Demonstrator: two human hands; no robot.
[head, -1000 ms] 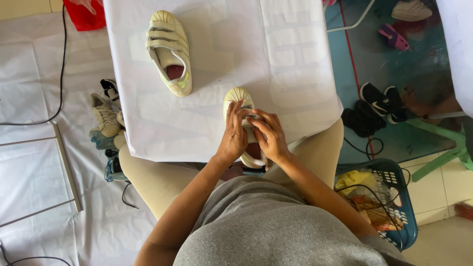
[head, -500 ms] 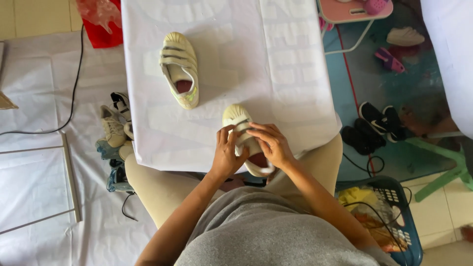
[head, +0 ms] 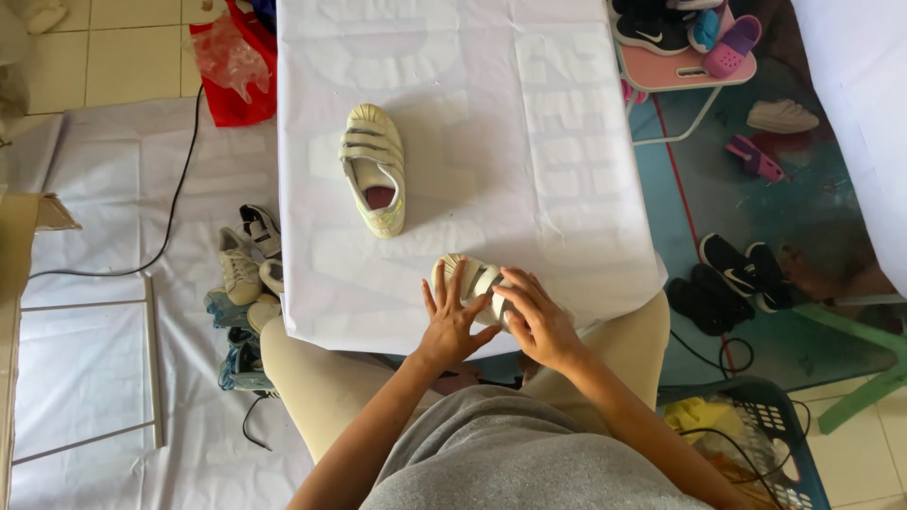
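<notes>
Two hands on a shoe at the table's near edge

The left hand (head: 452, 319) lies flat on a cream strap shoe (head: 470, 280), and the right hand (head: 534, 321) grips its side. The other shoe (head: 374, 168) sits alone farther up the white table (head: 529, 142). A pile of shoes (head: 244, 274) lies on the floor to the left.

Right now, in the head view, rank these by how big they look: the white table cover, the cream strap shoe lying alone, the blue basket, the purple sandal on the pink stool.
1. White table cover, by far.
2. Blue basket, though the frame cuts it off.
3. Cream strap shoe.
4. Purple sandal, farther away, so unsure.
</notes>
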